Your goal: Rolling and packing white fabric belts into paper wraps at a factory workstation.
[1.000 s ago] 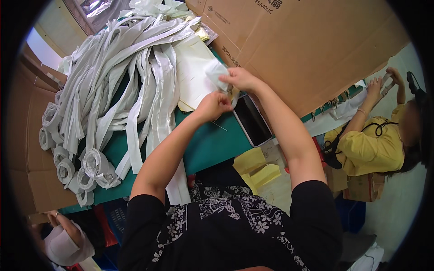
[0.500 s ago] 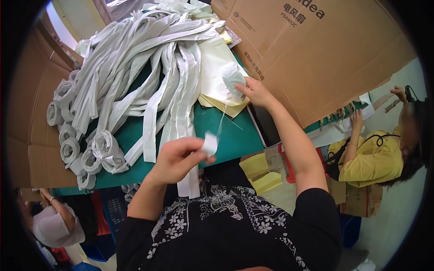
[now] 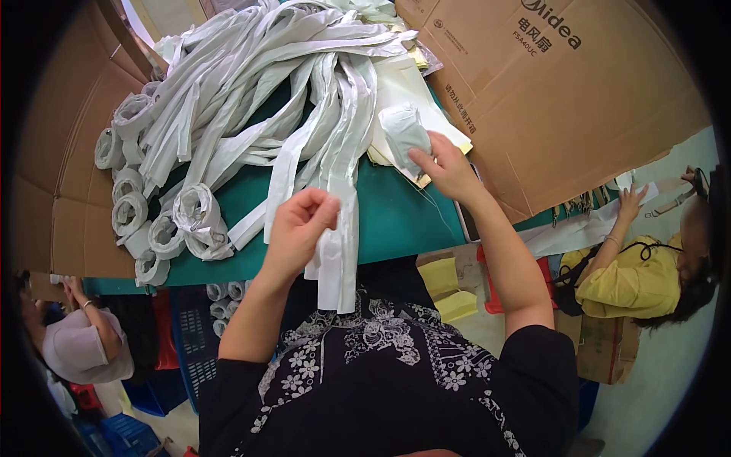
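My right hand (image 3: 451, 166) is closed round a small white rolled bundle (image 3: 403, 131), held above the white and yellow sheets (image 3: 387, 90). A thin thread (image 3: 435, 207) hangs below the bundle. My left hand (image 3: 303, 227) is closed in a pinch over the near ends of the long white strips (image 3: 339, 263). What its fingertips hold, if anything, cannot be made out. Those strips spread in a big heap (image 3: 251, 68) over the green table (image 3: 381, 244), some hanging past its near edge. Several rolled white strips (image 3: 199, 217) stand at the left of the table.
A large cardboard sheet (image 3: 548, 99) stands at the right, another cardboard wall (image 3: 84, 190) at the left. A dark flat device (image 3: 466, 221) lies partly hidden beside my right forearm. People in yellow (image 3: 632, 274) and pale (image 3: 80, 343) clothing sit either side. A blue crate (image 3: 194, 335) stands below.
The small white piece that showed in my left fingers is out of sight. My left hand has moved up, over the strips. My right hand still holds the bundle, with the thread now hanging slack.
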Demonstrator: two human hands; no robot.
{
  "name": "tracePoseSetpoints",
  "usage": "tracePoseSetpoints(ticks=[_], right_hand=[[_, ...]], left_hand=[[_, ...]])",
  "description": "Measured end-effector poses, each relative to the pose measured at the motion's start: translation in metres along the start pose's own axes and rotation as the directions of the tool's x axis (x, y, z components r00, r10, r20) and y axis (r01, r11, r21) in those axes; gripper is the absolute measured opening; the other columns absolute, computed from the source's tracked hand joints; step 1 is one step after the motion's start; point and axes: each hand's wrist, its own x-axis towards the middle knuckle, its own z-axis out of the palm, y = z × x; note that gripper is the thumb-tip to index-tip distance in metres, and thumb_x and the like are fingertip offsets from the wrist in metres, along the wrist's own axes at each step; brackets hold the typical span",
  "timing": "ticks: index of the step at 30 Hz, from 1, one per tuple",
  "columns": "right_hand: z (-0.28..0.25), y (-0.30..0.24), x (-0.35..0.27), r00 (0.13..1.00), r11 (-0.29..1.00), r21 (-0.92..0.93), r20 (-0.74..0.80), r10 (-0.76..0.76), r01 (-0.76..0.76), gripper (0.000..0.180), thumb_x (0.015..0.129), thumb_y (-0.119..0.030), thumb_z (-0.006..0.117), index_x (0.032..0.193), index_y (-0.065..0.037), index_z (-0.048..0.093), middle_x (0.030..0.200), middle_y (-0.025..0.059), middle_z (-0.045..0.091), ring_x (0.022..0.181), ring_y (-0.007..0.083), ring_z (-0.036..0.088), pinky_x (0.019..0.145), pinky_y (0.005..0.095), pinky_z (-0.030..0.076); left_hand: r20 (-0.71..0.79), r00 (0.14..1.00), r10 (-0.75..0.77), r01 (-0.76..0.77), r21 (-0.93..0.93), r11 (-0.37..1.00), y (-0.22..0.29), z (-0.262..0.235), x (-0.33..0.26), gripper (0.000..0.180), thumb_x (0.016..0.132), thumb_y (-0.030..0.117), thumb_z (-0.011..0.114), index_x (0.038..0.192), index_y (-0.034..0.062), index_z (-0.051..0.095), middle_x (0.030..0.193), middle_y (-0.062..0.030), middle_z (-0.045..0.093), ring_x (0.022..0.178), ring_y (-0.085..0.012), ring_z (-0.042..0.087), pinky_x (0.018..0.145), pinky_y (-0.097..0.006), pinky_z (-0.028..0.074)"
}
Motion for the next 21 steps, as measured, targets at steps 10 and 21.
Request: tracePoseSetpoints(ticks=[10, 21], right_hand=[[-0.013, -0.075, -0.041, 0.976, 0.901, 0.416, 0.214, 0.032, -0.121, 0.034, 0.088, -0.023, 0.054, 0.114, 0.000, 0.051, 0.106, 0.0142, 0.054, 0.100, 0.0252, 0.052, 0.088, 0.0352, 0.041], [0.016, -0.076, -0.050, 0.938, 0.732, 0.588, 0.251, 0.238, -0.343, 0.036, 0.094, -0.029, 0.043, 0.112, 0.002, 0.049, 0.096, 0.0146, 0.056, 0.088, 0.0214, 0.055, 0.077, 0.0318, 0.043]], left_hand=[[0.000, 1.000, 0.002, -0.002, 0.305, 0.952, -0.032, 0.036, 0.022, 0.031, 0.079, 0.025, 0.070, 0.064, 0.0008, 0.057, 0.059, 0.0038, 0.055, 0.056, -0.0029, 0.044, 0.050, -0.020, 0.035], [0.235, 0.964, -0.129, 0.126, 0.027, 0.992, -0.040, 0.000, 0.015, 0.020, 0.087, 0.021, 0.061, 0.077, 0.0035, 0.058, 0.072, 0.0029, 0.055, 0.064, -0.0043, 0.046, 0.058, -0.020, 0.039]])
